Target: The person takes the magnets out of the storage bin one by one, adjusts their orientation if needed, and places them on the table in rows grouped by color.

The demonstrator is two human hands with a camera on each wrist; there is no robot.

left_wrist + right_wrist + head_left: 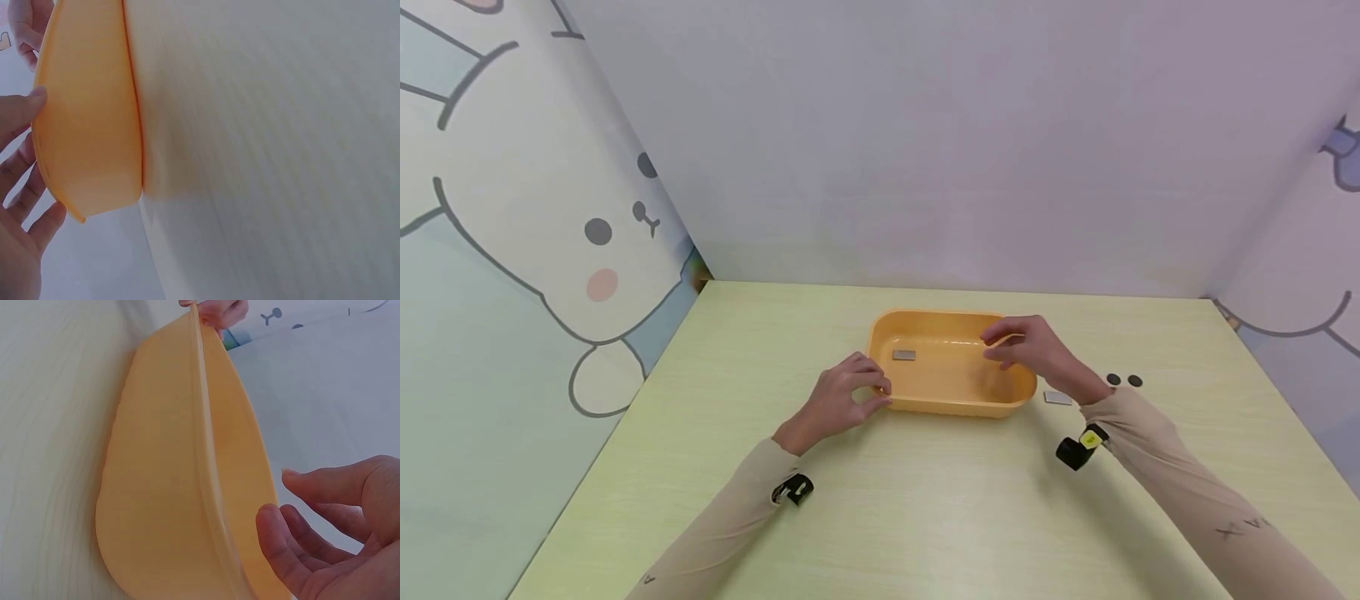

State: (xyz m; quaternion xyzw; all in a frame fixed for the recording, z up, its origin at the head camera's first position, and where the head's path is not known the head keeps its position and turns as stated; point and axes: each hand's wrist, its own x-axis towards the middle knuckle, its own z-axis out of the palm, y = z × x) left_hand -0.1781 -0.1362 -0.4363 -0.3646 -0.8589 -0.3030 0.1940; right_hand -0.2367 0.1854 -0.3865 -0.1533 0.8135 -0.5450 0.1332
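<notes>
An orange plastic tray [955, 408] with rounded corners stands on the table, with a small grey rectangular piece [904, 355] lying at the left of its floor. My left hand [838, 395] holds the tray's near left corner; in the left wrist view, the thumb [34, 103] and fingers touch its rim. Above the right end of the tray hovers my right hand [1037, 348], its fingers loosely bent. Seen from the right wrist, the fingertips [269, 519] stand apart from the thumb and nothing shows between them.
To the right of the tray, a silver rectangular piece [1057, 398] lies on the pale table [925, 500]. Two dark round discs [1124, 380] are side by side beyond it, close to the right forearm. A plain wall [925, 167] rises behind the table, with cartoon-printed walls at both sides.
</notes>
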